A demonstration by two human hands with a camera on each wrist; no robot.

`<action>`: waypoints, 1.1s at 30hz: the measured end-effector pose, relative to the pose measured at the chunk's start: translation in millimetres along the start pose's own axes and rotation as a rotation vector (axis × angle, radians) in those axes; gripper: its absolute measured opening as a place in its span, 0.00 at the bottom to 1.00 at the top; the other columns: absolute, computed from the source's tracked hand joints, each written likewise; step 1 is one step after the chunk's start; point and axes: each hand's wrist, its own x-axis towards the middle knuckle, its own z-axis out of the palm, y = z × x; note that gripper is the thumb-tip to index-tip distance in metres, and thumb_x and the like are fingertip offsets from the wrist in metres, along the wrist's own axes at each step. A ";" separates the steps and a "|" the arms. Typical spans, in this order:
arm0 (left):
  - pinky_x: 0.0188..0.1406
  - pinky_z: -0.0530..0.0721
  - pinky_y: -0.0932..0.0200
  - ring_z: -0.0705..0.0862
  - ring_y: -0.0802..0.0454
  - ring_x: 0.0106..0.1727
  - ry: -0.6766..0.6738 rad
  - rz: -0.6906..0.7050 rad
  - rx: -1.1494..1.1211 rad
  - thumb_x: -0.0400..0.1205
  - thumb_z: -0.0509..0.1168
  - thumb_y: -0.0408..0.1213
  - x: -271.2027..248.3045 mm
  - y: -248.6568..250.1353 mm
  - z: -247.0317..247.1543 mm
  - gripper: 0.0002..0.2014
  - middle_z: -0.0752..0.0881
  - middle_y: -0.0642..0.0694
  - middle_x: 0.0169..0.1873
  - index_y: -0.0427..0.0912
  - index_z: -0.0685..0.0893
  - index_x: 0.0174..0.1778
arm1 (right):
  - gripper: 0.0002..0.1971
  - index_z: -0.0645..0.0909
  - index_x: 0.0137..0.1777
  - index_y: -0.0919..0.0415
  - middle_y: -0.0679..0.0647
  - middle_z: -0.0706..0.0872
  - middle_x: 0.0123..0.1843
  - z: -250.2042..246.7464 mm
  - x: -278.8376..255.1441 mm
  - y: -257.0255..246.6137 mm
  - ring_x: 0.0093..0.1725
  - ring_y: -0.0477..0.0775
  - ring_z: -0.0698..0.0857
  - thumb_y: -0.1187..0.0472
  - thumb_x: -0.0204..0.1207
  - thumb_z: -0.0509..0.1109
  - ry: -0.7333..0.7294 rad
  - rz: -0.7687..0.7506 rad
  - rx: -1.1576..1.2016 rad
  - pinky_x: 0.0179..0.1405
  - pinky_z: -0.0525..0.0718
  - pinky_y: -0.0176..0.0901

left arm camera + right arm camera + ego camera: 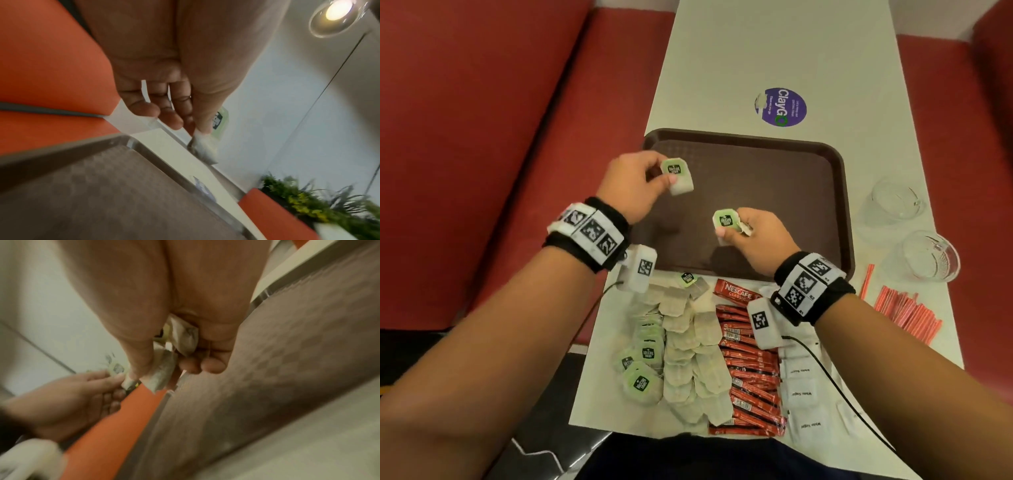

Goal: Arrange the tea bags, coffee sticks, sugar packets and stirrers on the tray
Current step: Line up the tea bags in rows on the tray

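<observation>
A bare brown tray (774, 161) lies on the white table. Over its left part my left hand (633, 181) pinches a tea bag (677, 177) with a green tag; the left wrist view shows that tea bag (207, 146) hanging from thumb and fingers above the tray rim (68, 146). Over the tray's near middle my right hand (753, 236) grips tea bags (726, 221), seen bunched in the right wrist view (164, 369). Near me lie a pile of tea bags (681, 349), red coffee sticks (750, 370), white sugar packets (804, 394) and red stirrers (907, 311).
Two clear glass cups (924, 257) stand right of the tray, the stirrers just in front of them. A purple round sticker (782, 107) is on the table beyond the tray. Red bench seats (482, 137) flank the narrow table on both sides.
</observation>
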 end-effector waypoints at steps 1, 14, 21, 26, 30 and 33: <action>0.53 0.84 0.55 0.85 0.53 0.46 0.013 -0.008 0.065 0.80 0.73 0.41 17.7 -5.9 -1.6 0.07 0.90 0.51 0.45 0.48 0.89 0.53 | 0.13 0.83 0.44 0.60 0.50 0.85 0.36 2.4 0.5 3.4 0.33 0.47 0.79 0.50 0.81 0.73 -0.061 0.012 -0.074 0.34 0.76 0.43; 0.60 0.85 0.48 0.86 0.41 0.58 -0.134 -0.222 0.514 0.76 0.76 0.41 131.4 -46.6 10.3 0.15 0.89 0.42 0.55 0.45 0.89 0.58 | 0.06 0.86 0.50 0.53 0.41 0.93 0.42 9.1 -12.6 30.4 0.40 0.32 0.89 0.51 0.81 0.74 -0.245 0.113 0.050 0.38 0.79 0.25; 0.62 0.82 0.48 0.81 0.43 0.63 -0.110 -0.199 0.493 0.75 0.77 0.45 128.3 -54.3 14.4 0.19 0.84 0.44 0.61 0.50 0.83 0.61 | 0.07 0.87 0.49 0.51 0.40 0.93 0.44 9.4 -20.0 32.9 0.43 0.42 0.91 0.49 0.80 0.74 -0.299 0.120 0.060 0.49 0.88 0.42; 0.60 0.83 0.51 0.83 0.43 0.62 -0.272 -0.143 0.627 0.77 0.76 0.47 121.2 -48.2 17.1 0.14 0.85 0.46 0.61 0.51 0.89 0.58 | 0.05 0.85 0.51 0.51 0.41 0.94 0.44 4.4 -22.0 32.8 0.43 0.41 0.91 0.51 0.81 0.73 -0.331 0.141 0.090 0.45 0.86 0.38; 0.58 0.83 0.52 0.83 0.42 0.63 -0.293 -0.135 0.679 0.79 0.75 0.47 117.0 -49.7 15.0 0.14 0.86 0.45 0.63 0.52 0.90 0.59 | 0.05 0.84 0.52 0.51 0.43 0.94 0.43 1.8 -19.6 32.6 0.42 0.39 0.91 0.52 0.81 0.73 -0.350 0.161 0.100 0.45 0.84 0.37; 0.57 0.83 0.53 0.84 0.43 0.62 -0.298 -0.136 0.680 0.79 0.74 0.47 112.9 -49.5 13.2 0.13 0.87 0.46 0.62 0.52 0.90 0.59 | 0.05 0.84 0.51 0.54 0.47 0.94 0.43 1.2 -16.0 30.1 0.44 0.42 0.92 0.54 0.82 0.73 -0.322 0.142 0.125 0.50 0.88 0.43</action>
